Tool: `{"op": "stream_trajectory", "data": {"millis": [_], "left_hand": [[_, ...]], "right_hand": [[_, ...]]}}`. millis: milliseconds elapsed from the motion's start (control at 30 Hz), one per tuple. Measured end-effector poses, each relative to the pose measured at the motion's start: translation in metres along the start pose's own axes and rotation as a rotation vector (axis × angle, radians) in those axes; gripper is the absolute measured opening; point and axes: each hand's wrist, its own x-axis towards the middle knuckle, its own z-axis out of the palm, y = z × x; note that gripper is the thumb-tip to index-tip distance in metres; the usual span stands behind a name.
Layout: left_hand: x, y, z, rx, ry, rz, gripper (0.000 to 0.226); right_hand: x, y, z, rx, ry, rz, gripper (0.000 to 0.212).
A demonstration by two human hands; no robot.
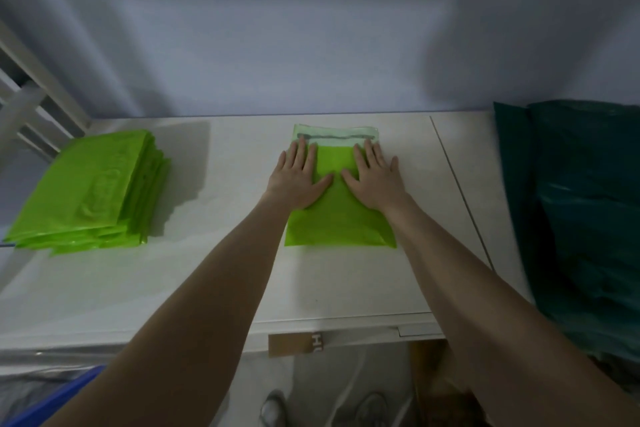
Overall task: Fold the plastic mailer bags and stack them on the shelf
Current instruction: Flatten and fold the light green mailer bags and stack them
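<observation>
My left hand [298, 177] and right hand [372, 180] press flat, fingers straight, on a green mailer [339, 215] mid-shelf [225, 270]. It looks thin, light and slippery; I'd pinch its near corners. The stack [93, 191] sits far left.

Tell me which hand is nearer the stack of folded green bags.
Left. The left hand presses on the mailer's left side, closer to the stack; the right hand presses on its right side, farther away.

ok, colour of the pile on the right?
Dark teal pile, beside the lime green bag. Head view.
</observation>
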Motion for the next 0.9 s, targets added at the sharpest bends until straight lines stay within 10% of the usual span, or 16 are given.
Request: {"op": "stream_trajectory", "data": {"millis": [300,633,900], "left_hand": [[-0.022,-0.011,-0.015,-0.369,0.273,-0.124,0.064],[-0.017,-0.014,-0.016,-0.768,0.135,-0.467,0.05],[-0.023,-0.015,-0.008,-0.802,0.182,-0.501,0.038]], "right_hand": [[-0.019,0.007,-0.021,0.374,0.265,0.064,0.062],[-0.023,0.006,-0.022,0.572,0.096,0.394,0.072],[-0.022,0.008,-0.015,0.601,0.09,0.446,0.035]]}}
